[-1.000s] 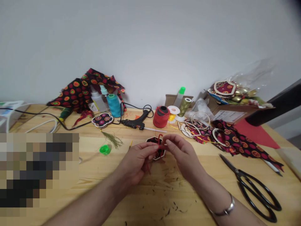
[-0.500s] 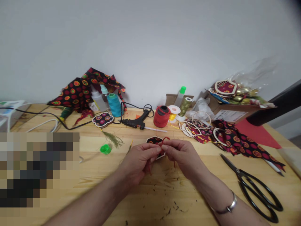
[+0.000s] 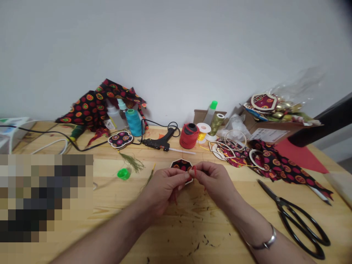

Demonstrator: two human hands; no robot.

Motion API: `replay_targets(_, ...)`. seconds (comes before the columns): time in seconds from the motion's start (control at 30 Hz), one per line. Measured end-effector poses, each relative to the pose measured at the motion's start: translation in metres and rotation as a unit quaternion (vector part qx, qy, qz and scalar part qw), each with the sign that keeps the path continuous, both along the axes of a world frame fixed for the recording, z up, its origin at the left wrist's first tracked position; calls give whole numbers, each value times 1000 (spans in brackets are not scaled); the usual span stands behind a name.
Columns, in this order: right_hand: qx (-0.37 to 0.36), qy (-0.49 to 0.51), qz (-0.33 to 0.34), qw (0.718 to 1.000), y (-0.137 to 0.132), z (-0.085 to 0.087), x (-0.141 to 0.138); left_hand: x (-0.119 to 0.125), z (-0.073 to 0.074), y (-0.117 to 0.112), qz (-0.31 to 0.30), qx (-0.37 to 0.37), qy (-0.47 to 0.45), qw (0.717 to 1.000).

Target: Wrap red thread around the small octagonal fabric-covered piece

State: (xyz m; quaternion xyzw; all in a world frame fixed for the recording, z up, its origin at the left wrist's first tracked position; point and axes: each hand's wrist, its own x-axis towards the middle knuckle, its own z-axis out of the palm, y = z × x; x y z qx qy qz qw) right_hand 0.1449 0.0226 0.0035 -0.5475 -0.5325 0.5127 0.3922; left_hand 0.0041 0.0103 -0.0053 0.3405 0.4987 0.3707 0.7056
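Observation:
My left hand and my right hand meet fingertip to fingertip near the middle of the table. Both pinch a thin red cord, which bends up over the right fingertips; a loose end hangs below my left hand. Partly hidden behind my fingers lies a dark patterned fabric ornament with a pale many-sided frame. Whether the cord is fastened to it I cannot tell. Beyond the hands stands a spool of red thread.
Large black scissors lie at the right. A black glue gun, a turquoise thread cone and a flower-shaped ornament with a green tassel lie further back. A small green cap sits left of my hands. Patterned fabric spreads on the right.
The upper loop of red cord has come down and now lies closer against my right fingertips. My right hand has shifted slightly; the left hand stays almost in place.

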Motion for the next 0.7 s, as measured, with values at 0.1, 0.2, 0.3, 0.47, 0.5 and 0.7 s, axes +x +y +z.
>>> replay_targets(0.1, -5, -6, 5, 1000, 0, 1, 1, 0, 1, -1, -11, 12, -1, 1000)
replay_targets(0.2, -12, 3, 6, 1000, 0, 3, 1, 0, 2, -1, -18, 36, 11, 999)
replay_targets(0.3, -23, 23, 5, 999, -1, 4, 0, 0, 5, -1, -20, 44, 34, 998)
replay_targets(0.47, -44, 52, 13, 998, -1, 5, 0, 0, 9, 0, -8, 37, 70, 997)
replay_targets(0.5, -47, 53, 14, 997, -1, 5, 0, 0, 10, 0, -5, 37, 70, 997)
replay_targets(0.7, -53, 52, 18, 997, 0, 3, 0, -1, 7, 0, -2, 46, 51, 998)
